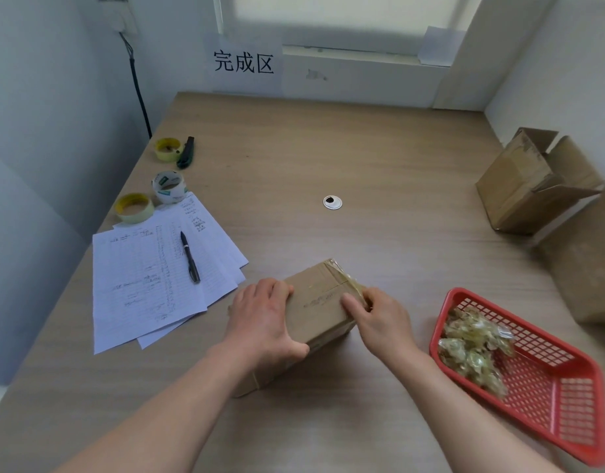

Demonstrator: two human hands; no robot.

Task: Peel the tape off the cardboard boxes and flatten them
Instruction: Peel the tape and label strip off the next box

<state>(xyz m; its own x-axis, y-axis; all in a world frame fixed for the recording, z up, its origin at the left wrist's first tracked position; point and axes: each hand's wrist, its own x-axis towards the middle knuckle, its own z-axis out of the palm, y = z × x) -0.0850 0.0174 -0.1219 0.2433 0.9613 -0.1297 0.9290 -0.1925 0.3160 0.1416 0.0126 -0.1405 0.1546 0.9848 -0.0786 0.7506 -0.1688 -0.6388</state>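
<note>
**A:** Where's your box just now?

**B:** The sealed cardboard box sits at the near middle of the table, between the papers on the left and the red basket on the right. Your left hand curls over its left side, thumb hooked on the near corner, steadying it. Your right hand pinches the clear tape at the box's right edge, where a strip looks lifted and wrinkled.

**A:** How will it behave when you pull?

**B:** I'd judge the box light and fairly stiff, so it will slide or tip unless your left hand bears down. The tape is thin, sticky and likely to tear or strip the paper face; hold it close to where it leaves the board and pull low along the seam.

**A:** And the scraps?

**B:** Crumpled tape wads already lie in the basket, near your right hand. Opened boxes stand far right.
</note>
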